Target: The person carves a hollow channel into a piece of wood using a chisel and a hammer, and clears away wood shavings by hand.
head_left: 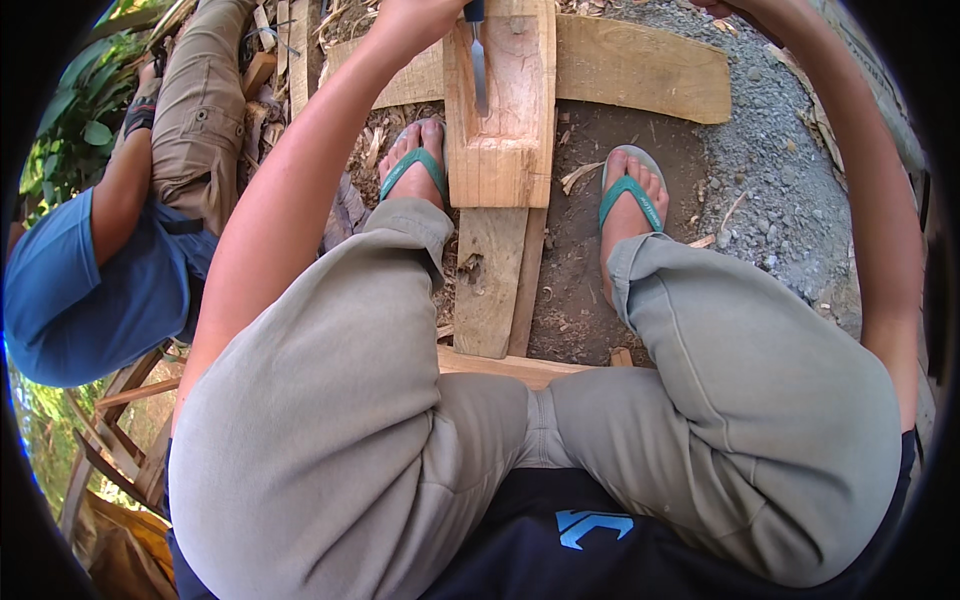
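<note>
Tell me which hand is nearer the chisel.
Left. The left hand grips the chisel at its handle; the right hand is far off at the frame's top right edge.

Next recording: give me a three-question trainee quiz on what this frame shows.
1. True or false: the chisel blade rests on the carved wood block.
2. Which hand grips the chisel? A) left hand B) right hand
3. Fill in: the person's feet wear green ____.

Key: 1 true; 2 A; 3 flip-flops. The right hand is cut off by the top edge of the picture, so what it holds cannot be told. A second person in a blue shirt sits at the left.
</note>
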